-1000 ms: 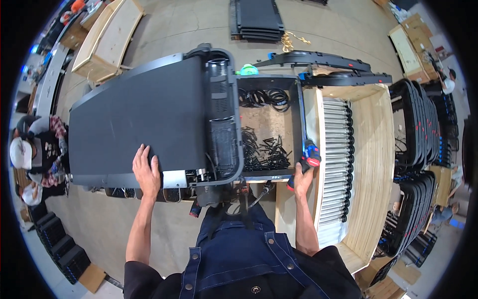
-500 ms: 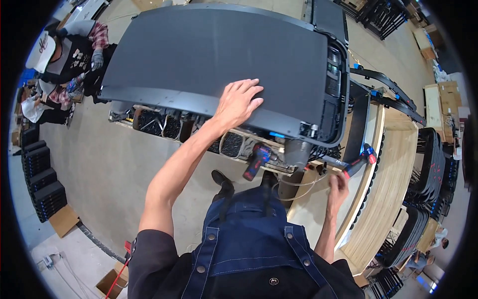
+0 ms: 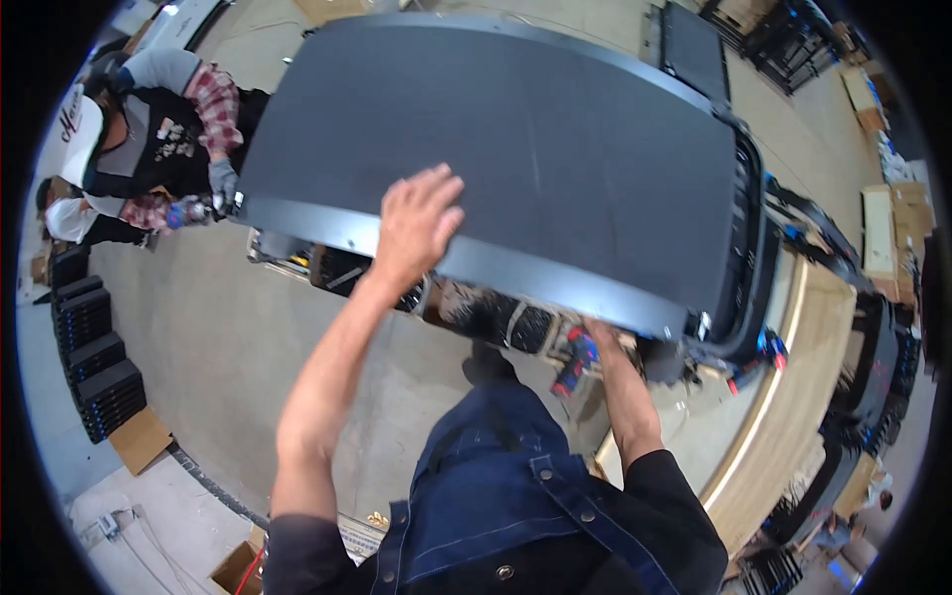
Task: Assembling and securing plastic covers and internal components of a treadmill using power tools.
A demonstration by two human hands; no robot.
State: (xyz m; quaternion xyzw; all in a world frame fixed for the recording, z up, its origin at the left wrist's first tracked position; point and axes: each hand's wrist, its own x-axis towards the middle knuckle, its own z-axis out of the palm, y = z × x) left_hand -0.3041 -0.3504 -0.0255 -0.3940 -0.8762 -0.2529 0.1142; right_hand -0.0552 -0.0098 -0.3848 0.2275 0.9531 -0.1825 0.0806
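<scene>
The person's left hand (image 3: 416, 223) lies flat, fingers spread, on the near edge of the big dark panel (image 3: 555, 149), which is a treadmill deck seen from above. The right hand (image 3: 603, 332) reaches under the same edge (its fingers are hidden, so I cannot tell if they grip anything). Just beside it is a red and blue power tool (image 3: 575, 359). At the far left corner another person's gloved hand (image 3: 223, 186) touches the panel. A wooden crate (image 3: 793, 397) stands on the right.
</scene>
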